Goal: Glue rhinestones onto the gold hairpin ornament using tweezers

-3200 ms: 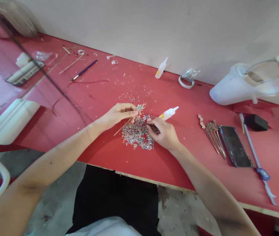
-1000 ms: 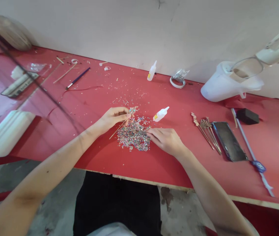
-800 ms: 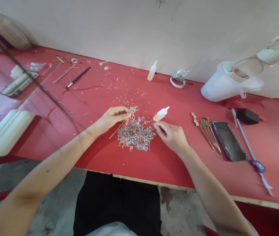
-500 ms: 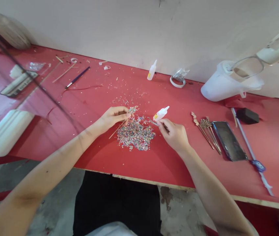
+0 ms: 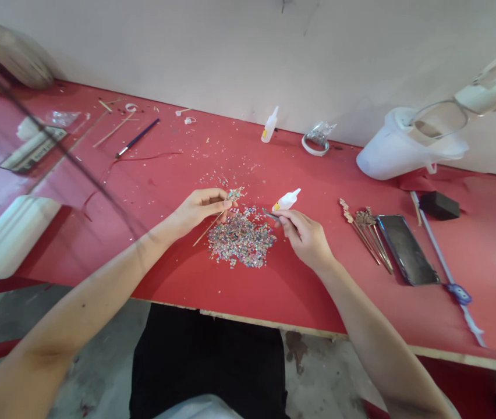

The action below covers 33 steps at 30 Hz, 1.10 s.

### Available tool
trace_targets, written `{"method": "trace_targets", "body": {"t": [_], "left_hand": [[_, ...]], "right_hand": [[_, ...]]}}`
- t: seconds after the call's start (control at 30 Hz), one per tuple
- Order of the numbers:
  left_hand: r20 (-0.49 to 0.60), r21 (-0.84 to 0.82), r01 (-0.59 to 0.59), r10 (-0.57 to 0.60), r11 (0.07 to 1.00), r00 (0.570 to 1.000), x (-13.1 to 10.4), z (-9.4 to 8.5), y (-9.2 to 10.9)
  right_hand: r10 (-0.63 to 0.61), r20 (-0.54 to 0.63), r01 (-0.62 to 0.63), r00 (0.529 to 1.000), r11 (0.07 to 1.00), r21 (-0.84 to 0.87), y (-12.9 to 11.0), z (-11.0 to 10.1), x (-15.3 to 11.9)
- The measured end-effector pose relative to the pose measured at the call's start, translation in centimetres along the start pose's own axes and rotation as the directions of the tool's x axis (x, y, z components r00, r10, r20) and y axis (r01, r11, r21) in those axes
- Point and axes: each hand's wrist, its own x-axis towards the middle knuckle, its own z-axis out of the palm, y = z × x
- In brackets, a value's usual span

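Note:
My left hand (image 5: 209,203) pinches a hairpin (image 5: 206,231) whose decorated head, dotted with small coloured stones, shows past my fingertips. Its thin stick slants down to the left. Just below lies a pile of tiny glittering rhinestones (image 5: 243,240) on the red table. At the right edge of the pile my right hand (image 5: 304,233) is closed on tweezers (image 5: 269,215), their tips pointing left toward the stones. Whether a stone sits in the tips is too small to tell. A white glue bottle (image 5: 289,199) lies right behind my right fingers.
Another glue bottle (image 5: 269,125) stands by the wall near a tape roll (image 5: 315,145). To the right lie several metal hairpins (image 5: 368,233), a phone (image 5: 408,250), a black block (image 5: 440,206) and a white jug (image 5: 390,145). Leftward are a paintbrush (image 5: 138,138) and a white case (image 5: 14,235).
My right hand has shifted slightly to the left with the tweezers, its fingers a little flatter. My left hand and the hairpin have stayed almost still.

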Motion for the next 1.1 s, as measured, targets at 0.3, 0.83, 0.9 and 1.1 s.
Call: {"method": "trace_targets", "body": {"t": [0.3, 0.83, 0.9, 1.1], "left_hand": [[0.006, -0.007, 0.014, -0.014, 1.0, 1.0, -0.2, 0.1, 0.1], [0.023, -0.049, -0.015, 0.016, 0.999, 1.0, 0.0, 0.0, -0.1], [0.018, -0.045, -0.019, 0.02, 0.999, 1.0, 0.0, 0.0, -0.1], [0.007, -0.005, 0.002, -0.002, 1.0, 1.0, -0.1, 0.0, 0.1]], "right_hand": [[0.1, 0.045, -0.096, 0.994, 0.992, -0.085, -0.3, -0.3, 0.2], [-0.156, 0.316, 0.142, 0.936, 0.988, 0.069, -0.8, 0.0, -0.3], [-0.148, 0.292, 0.123, 0.945, 0.987, 0.103, -0.8, -0.1, -0.4], [0.029, 0.198, -0.031, 0.98, 1.0, 0.007, 0.5, -0.8, -0.1]]}}
